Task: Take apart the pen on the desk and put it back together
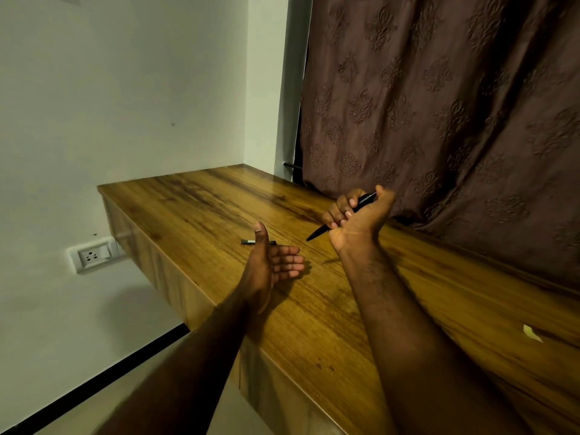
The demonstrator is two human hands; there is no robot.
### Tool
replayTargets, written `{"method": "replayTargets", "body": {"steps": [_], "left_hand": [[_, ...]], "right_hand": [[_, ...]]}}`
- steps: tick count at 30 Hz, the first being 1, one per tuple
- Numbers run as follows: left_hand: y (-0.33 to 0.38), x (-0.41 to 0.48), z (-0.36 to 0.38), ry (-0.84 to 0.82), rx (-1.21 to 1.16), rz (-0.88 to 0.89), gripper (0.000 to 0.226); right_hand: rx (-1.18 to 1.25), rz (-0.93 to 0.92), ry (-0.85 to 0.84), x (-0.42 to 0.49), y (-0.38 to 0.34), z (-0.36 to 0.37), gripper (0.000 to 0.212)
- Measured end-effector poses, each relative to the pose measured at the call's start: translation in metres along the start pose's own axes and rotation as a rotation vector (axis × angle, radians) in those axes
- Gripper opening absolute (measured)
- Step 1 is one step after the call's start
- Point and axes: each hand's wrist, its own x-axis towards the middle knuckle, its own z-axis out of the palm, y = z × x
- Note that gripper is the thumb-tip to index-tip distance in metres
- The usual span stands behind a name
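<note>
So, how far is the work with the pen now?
Done: one thin dark piece already lies apart on the desk. In hand: the right hand grips the black pen body; the left hand is open, holding nothing. Left: fitting that piece back, though I cannot tell which part it is.

Glossy wood-grain desk (219,202), matt black plastic-looking pen (332,222), brown embossed cloth curtain (439,98), smooth painted wall (125,89).

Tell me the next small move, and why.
Probably the left hand should reach forward and pick up the thin dark piece lying on the desk just past its thumb. That hand is open and holds nothing, while the right hand grips the black pen.
</note>
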Motion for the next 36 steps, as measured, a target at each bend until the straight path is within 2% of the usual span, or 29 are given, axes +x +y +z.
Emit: {"method": "replayTargets", "body": {"steps": [4,19,36], "left_hand": [[0.0004,0.0004,0.0005,0.0,-0.004,-0.004,0.107],[0.0004,0.0002,-0.0004,0.0,-0.012,-0.004,0.107],[0.0009,0.0007,-0.0003,0.001,-0.011,-0.01,0.108]], "right_hand": [[0.034,0.015,0.029,0.0017,-0.0025,-0.0033,0.048],[0.088,0.025,-0.026,0.0014,-0.005,0.0017,0.05],[0.068,0.04,-0.003,0.0023,-0.0045,0.0012,0.049]]}}
